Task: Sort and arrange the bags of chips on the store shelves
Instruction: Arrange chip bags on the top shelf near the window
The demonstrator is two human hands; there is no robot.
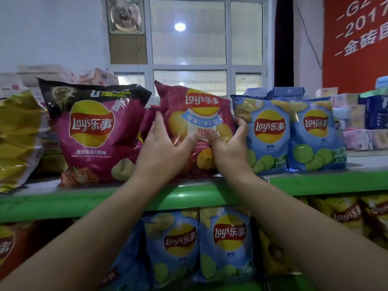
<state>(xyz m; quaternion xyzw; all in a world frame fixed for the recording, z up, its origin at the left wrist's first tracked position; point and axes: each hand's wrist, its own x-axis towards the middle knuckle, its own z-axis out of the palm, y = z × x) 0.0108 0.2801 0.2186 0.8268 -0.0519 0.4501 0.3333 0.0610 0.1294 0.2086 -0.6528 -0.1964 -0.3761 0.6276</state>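
A magenta chip bag (195, 106) stands upright in the middle of the green top shelf (315, 183). My left hand (163, 148) grips its left edge, thumb across the front. My right hand (228, 145) grips its right edge, thumb on the front and fingers behind. To its left stands a larger purple chip bag with a black top (94, 133). Just right of it stand two light blue chip bags (268, 133) side by side. A yellow chip bag (16, 135) leans at the far left.
More light blue bags (201, 242) fill the lower shelf, with yellow bags (344, 215) at right and a red bag (8, 246) at left. Tissue packs (361, 122) are stacked at the right of the top shelf. A window (189, 38) is behind.
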